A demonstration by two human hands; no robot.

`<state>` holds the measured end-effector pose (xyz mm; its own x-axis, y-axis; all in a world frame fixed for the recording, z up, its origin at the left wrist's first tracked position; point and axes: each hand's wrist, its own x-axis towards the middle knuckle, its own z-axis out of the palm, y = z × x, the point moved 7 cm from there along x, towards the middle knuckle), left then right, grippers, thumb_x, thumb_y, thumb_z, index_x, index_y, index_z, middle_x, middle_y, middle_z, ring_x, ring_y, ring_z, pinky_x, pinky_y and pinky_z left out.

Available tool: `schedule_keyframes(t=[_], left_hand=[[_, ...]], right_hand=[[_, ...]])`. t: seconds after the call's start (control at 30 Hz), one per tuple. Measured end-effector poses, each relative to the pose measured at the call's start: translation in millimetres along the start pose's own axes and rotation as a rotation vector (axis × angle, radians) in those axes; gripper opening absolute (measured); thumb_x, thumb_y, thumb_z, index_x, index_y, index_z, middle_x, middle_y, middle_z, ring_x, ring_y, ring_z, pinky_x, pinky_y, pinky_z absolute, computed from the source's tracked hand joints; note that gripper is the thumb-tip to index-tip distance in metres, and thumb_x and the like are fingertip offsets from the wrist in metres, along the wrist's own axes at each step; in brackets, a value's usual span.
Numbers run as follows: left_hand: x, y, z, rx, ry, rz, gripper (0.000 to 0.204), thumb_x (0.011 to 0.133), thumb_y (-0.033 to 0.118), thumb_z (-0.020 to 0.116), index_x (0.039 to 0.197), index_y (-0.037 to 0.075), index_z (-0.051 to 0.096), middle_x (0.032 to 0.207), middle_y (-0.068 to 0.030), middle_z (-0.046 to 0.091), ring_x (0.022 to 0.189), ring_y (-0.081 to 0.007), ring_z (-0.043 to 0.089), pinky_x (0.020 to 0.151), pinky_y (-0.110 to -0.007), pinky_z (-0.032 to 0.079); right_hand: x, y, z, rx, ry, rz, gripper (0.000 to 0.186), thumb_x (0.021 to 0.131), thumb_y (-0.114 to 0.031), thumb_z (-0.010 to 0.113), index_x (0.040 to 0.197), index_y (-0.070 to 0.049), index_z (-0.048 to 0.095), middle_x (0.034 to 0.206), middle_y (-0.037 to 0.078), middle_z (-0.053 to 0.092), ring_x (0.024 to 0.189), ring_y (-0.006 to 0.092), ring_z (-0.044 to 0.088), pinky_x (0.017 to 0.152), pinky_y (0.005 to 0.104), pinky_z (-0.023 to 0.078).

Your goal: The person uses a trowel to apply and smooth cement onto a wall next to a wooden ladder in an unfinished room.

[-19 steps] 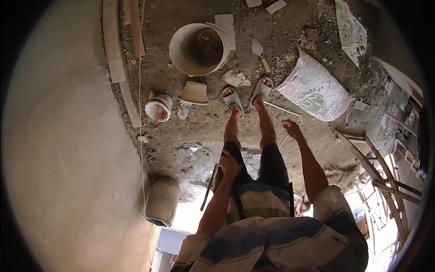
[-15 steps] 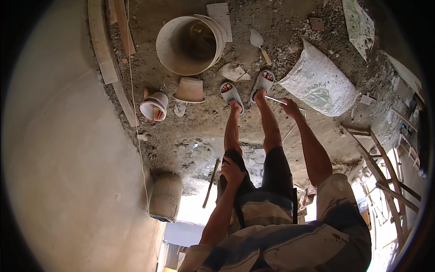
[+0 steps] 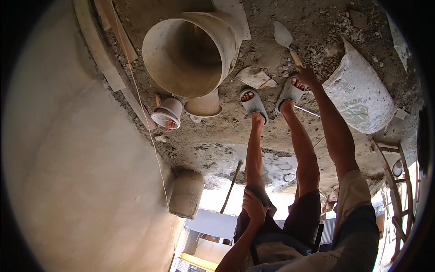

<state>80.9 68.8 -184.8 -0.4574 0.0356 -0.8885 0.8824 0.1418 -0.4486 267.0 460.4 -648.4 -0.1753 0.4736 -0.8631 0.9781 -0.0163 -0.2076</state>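
Note:
My right hand (image 3: 309, 78) reaches down beside my right sandal. Its fingers are closed at the end of the wooden handle of a trowel (image 3: 283, 34), whose pale blade lies on the gritty ground pointing away from me. A thin pale rod (image 3: 307, 111) lies on the ground below that hand. On my left knee rests my left hand (image 3: 254, 206), fingers draped over the dark shorts and holding no object. A white sack (image 3: 361, 90) with green print lies right of my right hand. A crumpled pale scrap (image 3: 256, 77) sits between the sandals and the bucket.
A large pale bucket (image 3: 226, 50) stands ahead left, beside an upturned tub (image 3: 203, 105) and a small white pail (image 3: 167, 112). Planks (image 3: 106, 63) and a string run along the plaster wall (image 3: 81, 167). A wooden ladder-like frame (image 3: 394, 195) is at right, a grey-brown drum (image 3: 186, 194) at lower left.
My right hand has let go of the thin rod and moved forward to the trowel's handle. The left hand stays on my knee. The view has shifted, so things appear further right.

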Motion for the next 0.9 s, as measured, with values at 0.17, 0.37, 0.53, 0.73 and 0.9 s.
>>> schedule_keyframes(t=[0.17,0.37,0.53,0.73,0.9], left_hand=[[4.5,16.4,-4.9,-0.026,-0.140,0.017,0.145,0.054,0.069,0.092,0.156,-0.009,0.022,0.126,-0.0174,0.056,0.100,-0.0274,0.066,0.083,-0.039,0.055],[4.8,0.0,-14.1,0.070,-0.067,-0.010,0.144,0.055,0.071,0.091,0.154,-0.010,0.024,0.125,-0.0165,0.055,0.100,-0.0271,0.066,0.083,-0.040,0.055],[6.3,-3.2,-30.7,0.051,-0.001,0.023,0.148,0.051,0.070,0.092,0.154,-0.011,0.024,0.121,-0.0156,0.056,0.098,-0.0269,0.066,0.084,-0.038,0.056],[-0.2,-16.8,-64.5,0.164,0.112,0.032,0.152,0.048,0.072,0.092,0.155,-0.011,0.023,0.119,-0.0161,0.057,0.096,-0.0264,0.066,0.081,-0.037,0.056],[2.0,-31.9,-89.0,0.226,0.340,0.090,0.153,0.047,0.075,0.091,0.156,-0.010,0.024,0.122,-0.0166,0.058,0.095,-0.0252,0.065,0.077,-0.038,0.055]], right_hand=[[59.2,41.4,31.7,-0.159,-0.009,-0.089,0.045,0.095,-0.029,0.069,0.139,-0.021,0.064,0.140,0.023,0.051,0.121,0.0413,0.062,0.098,0.0497,0.056],[42.0,-11.0,26.8,0.068,0.214,-0.074,0.036,0.092,-0.023,0.073,0.128,-0.021,0.072,0.117,0.017,0.061,0.113,0.0367,0.065,0.093,0.0490,0.056],[-39.6,-40.8,-38.7,0.457,0.356,-0.271,0.022,0.086,-0.013,0.079,0.105,-0.011,0.069,0.104,0.014,0.063,0.105,0.0343,0.067,0.092,0.0486,0.054],[-150.7,-47.1,-27.6,1.736,-0.034,0.121,0.053,0.105,-0.026,0.056,0.148,-0.009,0.032,0.105,0.013,0.064,0.081,0.0194,0.068,0.072,0.0360,0.061],[-219.6,-11.8,30.4,1.703,-0.031,0.076,0.040,0.098,-0.042,0.058,0.084,-0.006,0.062,0.059,0.006,0.058,0.047,0.0136,0.055,0.044,0.0292,0.043]])
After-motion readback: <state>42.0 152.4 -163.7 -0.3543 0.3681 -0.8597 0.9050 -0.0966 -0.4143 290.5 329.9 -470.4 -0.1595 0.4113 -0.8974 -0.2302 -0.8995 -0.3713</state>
